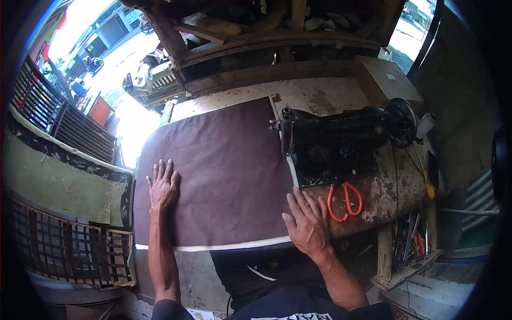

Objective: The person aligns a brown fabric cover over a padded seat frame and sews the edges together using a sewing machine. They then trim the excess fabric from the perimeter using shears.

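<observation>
A large piece of dark maroon-brown material lies flat on the worktable, with white binding along its near and right edges. My left hand rests open on its left part, fingers spread. My right hand lies open over the near right corner, fingertips by the white strip. Just above it stands a black sewing machine, its needle end at the material's right edge. Orange-handled scissors lie on the stained tabletop to the right of my right hand.
Behind are a wooden frame and a cardboard box. To the left stand slatted grilles and a green padded panel. A wooden holder with tools hangs at the right. Outside, motorbikes show at upper left.
</observation>
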The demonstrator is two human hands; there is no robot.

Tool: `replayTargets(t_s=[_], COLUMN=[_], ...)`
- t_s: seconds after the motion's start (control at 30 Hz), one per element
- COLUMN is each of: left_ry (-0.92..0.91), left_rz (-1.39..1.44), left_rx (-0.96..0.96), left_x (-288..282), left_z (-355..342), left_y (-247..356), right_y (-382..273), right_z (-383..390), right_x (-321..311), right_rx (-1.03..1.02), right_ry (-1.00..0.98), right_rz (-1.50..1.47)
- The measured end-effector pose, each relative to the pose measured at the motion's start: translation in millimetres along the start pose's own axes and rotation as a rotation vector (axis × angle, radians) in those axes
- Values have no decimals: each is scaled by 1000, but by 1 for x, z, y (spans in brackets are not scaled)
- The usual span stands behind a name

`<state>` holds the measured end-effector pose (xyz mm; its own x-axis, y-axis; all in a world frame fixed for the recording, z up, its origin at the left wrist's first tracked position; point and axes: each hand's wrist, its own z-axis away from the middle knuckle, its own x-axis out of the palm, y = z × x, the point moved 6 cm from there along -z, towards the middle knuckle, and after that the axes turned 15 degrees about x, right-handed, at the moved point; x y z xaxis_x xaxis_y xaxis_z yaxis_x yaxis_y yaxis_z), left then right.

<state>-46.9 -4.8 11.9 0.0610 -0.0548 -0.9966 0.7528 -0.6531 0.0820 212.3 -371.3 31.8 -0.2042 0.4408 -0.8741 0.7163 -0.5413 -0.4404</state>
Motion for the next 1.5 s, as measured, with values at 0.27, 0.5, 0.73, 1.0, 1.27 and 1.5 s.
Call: replayTargets(t_s=[0.27, 0.5, 0.73, 1.0, 1.27, 1.5], left_ry=[20, 27, 27, 18, 14, 24], left_rz=[-1, -14, -14, -29, -18, -15], left_rx=[-20, -15, -15, -15, -4, -9], left_x=[4, 5, 7, 10, 6, 9], left_z=[-8, -23, -39, -54, -72, -80], left_y=[-1, -7, -12, -15, -12, -17], right_y=[2, 1, 1, -1, -3, -3], right_z=[-2, 0, 0, -1, -1, -5], right_x=[-1, 1, 0, -1, 0, 1], right_rx=[11, 6, 14, 10, 27, 40], right_ry=[6, -2, -12, -8, -25, -32], right_rz=[5, 6, 6, 31, 53, 57])
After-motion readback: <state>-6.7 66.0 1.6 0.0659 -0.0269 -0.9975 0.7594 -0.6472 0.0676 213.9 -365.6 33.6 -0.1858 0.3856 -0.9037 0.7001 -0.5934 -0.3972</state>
